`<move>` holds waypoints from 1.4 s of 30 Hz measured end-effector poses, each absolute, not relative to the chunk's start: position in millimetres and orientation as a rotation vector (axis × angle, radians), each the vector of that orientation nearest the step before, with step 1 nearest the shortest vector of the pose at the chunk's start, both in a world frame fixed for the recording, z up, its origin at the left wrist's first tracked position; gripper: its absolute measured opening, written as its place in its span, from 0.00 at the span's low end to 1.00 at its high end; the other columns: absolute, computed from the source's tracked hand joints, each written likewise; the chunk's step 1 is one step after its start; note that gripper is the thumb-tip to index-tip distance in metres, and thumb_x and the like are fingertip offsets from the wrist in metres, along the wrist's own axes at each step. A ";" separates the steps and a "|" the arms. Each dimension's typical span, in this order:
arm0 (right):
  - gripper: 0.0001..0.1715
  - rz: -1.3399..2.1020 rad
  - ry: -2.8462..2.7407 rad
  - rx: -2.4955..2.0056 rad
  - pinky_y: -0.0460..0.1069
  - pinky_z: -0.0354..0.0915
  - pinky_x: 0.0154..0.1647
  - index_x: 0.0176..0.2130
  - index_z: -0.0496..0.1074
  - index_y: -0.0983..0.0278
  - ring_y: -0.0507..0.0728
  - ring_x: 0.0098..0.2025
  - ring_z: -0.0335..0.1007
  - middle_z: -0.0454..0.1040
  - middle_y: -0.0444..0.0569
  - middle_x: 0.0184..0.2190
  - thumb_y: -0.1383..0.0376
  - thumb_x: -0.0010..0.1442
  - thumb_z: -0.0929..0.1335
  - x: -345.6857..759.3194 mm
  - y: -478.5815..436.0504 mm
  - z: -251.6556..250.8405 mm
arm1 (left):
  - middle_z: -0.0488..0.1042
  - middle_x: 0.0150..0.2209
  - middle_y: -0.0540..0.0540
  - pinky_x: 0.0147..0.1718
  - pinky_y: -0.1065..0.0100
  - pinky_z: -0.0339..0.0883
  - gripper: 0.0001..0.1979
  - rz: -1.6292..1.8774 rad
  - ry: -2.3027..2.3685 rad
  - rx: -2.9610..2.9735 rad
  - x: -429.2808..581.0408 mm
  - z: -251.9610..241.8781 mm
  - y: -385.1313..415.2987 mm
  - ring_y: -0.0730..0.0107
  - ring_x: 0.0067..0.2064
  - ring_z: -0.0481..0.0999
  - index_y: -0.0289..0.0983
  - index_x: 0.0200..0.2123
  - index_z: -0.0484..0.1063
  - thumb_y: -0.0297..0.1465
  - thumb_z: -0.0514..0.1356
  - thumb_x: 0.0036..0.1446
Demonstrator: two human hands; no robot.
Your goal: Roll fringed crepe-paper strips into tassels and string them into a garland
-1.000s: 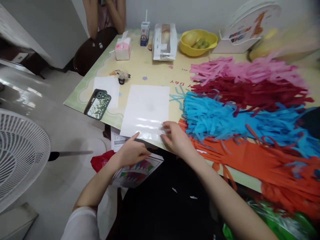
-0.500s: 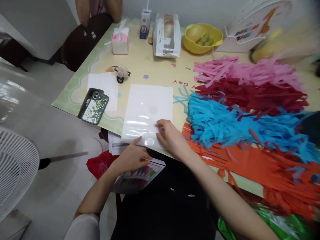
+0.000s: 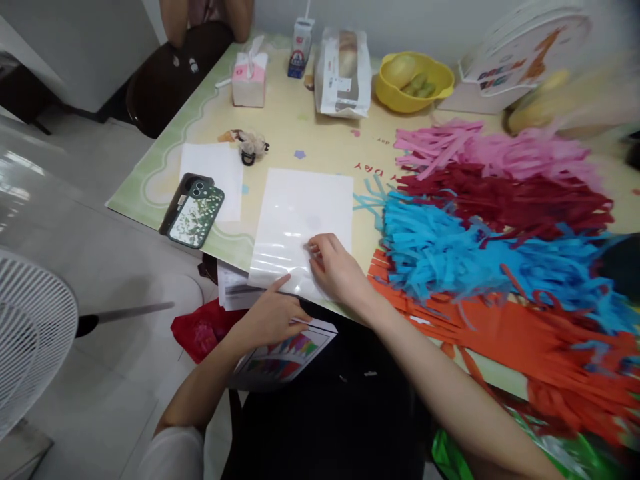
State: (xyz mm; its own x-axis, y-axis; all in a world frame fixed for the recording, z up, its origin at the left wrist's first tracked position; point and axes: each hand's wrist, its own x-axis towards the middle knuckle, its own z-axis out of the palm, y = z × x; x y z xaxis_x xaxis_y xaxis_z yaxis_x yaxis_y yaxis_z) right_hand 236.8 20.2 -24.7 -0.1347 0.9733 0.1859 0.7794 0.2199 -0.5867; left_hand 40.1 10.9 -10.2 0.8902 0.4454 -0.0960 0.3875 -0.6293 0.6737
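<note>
A white sheet point(image 3: 305, 193) lies at the table's front edge, its lower part glossy with wavy reflections. My left hand point(image 3: 274, 317) rests at the sheet's front edge, index finger stretched onto it and thumb held apart. Bent over the glossy part is my right hand point(image 3: 337, 270), with a gap between its thumb and fingers; nothing shows in it. Below my left hand, partly covered by it, is a flat package with a colourful tassel picture point(image 3: 285, 357). Fringed tissue paper in blue point(image 3: 450, 247) and orange point(image 3: 480, 333) lies right of my right hand.
A phone point(image 3: 196, 213) sits on a smaller white paper point(image 3: 220, 157), near a hair clip point(image 3: 250, 147). Behind are a tissue pack point(image 3: 250, 83), drink carton point(image 3: 300, 50), bread bag point(image 3: 343, 77) and yellow bowl point(image 3: 400, 97). A fan point(image 3: 35, 340) stands left; a person's arms show beyond.
The view has shifted slightly, so the table appears a little further right. My right hand has moved slightly away from me over the sheet. My left index finger stays at the sheet's front edge.
</note>
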 end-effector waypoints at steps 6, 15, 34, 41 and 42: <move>0.20 0.539 -1.912 -1.645 0.54 0.70 0.44 0.48 0.64 0.64 0.58 0.40 0.70 0.66 0.56 0.46 0.77 0.56 0.60 235.1 26.8 -24.8 | 0.82 0.35 0.52 0.70 0.55 0.36 0.08 0.082 0.613 2.287 40.9 -6.8 11.8 0.74 0.37 0.79 0.39 0.39 0.81 0.31 0.61 0.60; 0.22 0.528 -1.947 -1.631 0.55 0.68 0.47 0.50 0.64 0.64 0.59 0.44 0.69 0.67 0.57 0.47 0.78 0.57 0.58 230.4 27.6 -21.0 | 0.82 0.33 0.52 0.69 0.55 0.38 0.08 0.119 0.619 2.297 40.1 -8.8 10.7 0.73 0.36 0.80 0.39 0.38 0.81 0.31 0.61 0.59; 0.17 1.041 -1.251 -1.463 0.51 0.63 0.38 0.40 0.66 0.61 0.55 0.32 0.67 0.72 0.43 0.28 0.67 0.48 0.69 248.3 47.2 -22.8 | 0.82 0.34 0.54 0.69 0.53 0.36 0.06 0.165 0.682 2.251 43.2 -13.3 9.4 0.74 0.36 0.79 0.42 0.34 0.81 0.32 0.62 0.57; 0.27 1.169 -0.978 -1.294 0.50 0.66 0.36 0.41 0.62 0.58 0.53 0.29 0.69 0.71 0.40 0.27 0.59 0.42 0.73 267.0 31.8 4.4 | 0.82 0.36 0.50 0.65 0.53 0.51 0.08 0.137 0.639 2.270 30.3 26.1 -1.1 0.71 0.39 0.80 0.40 0.39 0.80 0.33 0.61 0.60; 0.27 1.159 -0.977 -1.258 0.51 0.66 0.37 0.42 0.63 0.58 0.53 0.31 0.70 0.71 0.40 0.28 0.60 0.43 0.73 268.6 17.8 16.4 | 0.82 0.37 0.48 0.60 0.57 0.60 0.09 0.212 0.656 2.281 26.6 36.6 -8.0 0.70 0.39 0.80 0.39 0.40 0.80 0.34 0.61 0.60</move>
